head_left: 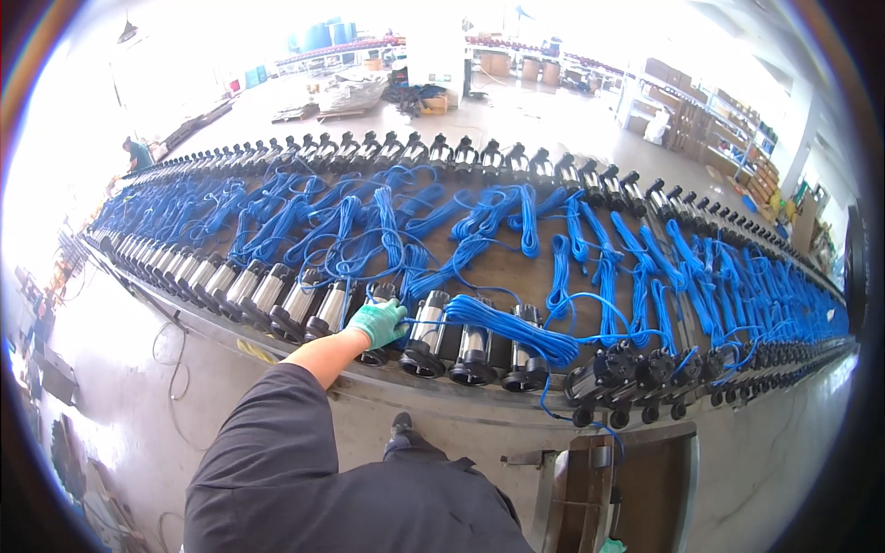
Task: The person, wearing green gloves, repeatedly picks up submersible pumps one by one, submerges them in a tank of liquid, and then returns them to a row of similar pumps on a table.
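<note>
My left hand (378, 323), in a green glove, is closed over the middle of a black-and-silver cylindrical pump in the near row, hiding much of its body. A thin blue cable runs past the fingertips; whether they also pinch it cannot be made out. To the right, a bundled blue cable (512, 330) lies across the tops of several neighbouring pumps, among them one silver pump (426, 332) right beside the hand. Of my right hand only a green scrap (612, 546), apparently its glove, shows at the lower edge; its fingers are hidden.
A long brown bench (442, 244) bends across the view, covered with many blue cable bundles (387, 226). Another row of pumps (489, 157) lines its far side. Below the bench at right stands a metal-framed cart (645, 488). Shelves with boxes (701, 120) are at the back right.
</note>
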